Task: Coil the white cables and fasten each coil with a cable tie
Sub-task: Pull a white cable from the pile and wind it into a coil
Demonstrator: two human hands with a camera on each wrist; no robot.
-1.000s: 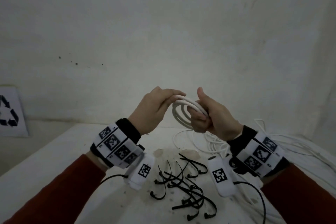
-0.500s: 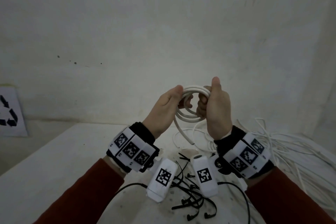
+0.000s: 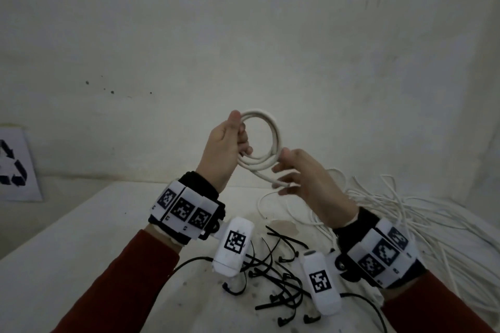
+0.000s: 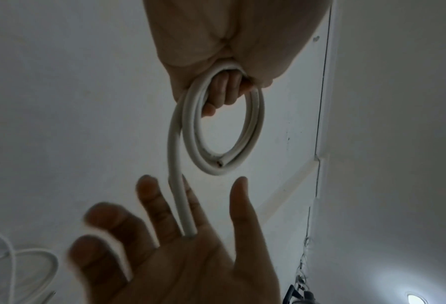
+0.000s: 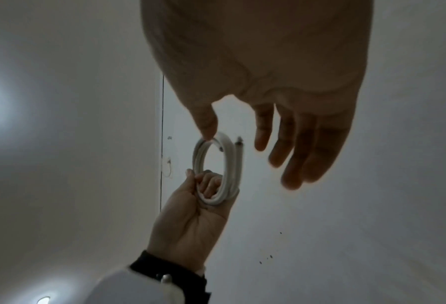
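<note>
A short white cable is wound into a small coil (image 3: 278,134) held up in front of the wall. My left hand (image 3: 230,140) grips the coil's left side, thumb on top and fingers curled through the ring (image 4: 258,123). The cable's loose tail (image 3: 280,183) hangs down from the coil and lies across the spread fingers of my right hand (image 3: 290,170). That hand is flat, palm towards the coil (image 5: 229,164), with its thumb tip touching the lower right of the ring. Several black cable ties (image 3: 273,265) lie on the white table (image 3: 67,251) under my wrists.
A tangled heap of loose white cables (image 3: 405,211) covers the right side of the table up to the wall corner. A recycling sign (image 3: 13,165) leans against the wall at the left. The table's left edge runs diagonally at the lower left.
My right hand has let go of the coil, opened and dropped lower right. The left hand now holds the coil alone, a little higher, with the ring turned to face me.
</note>
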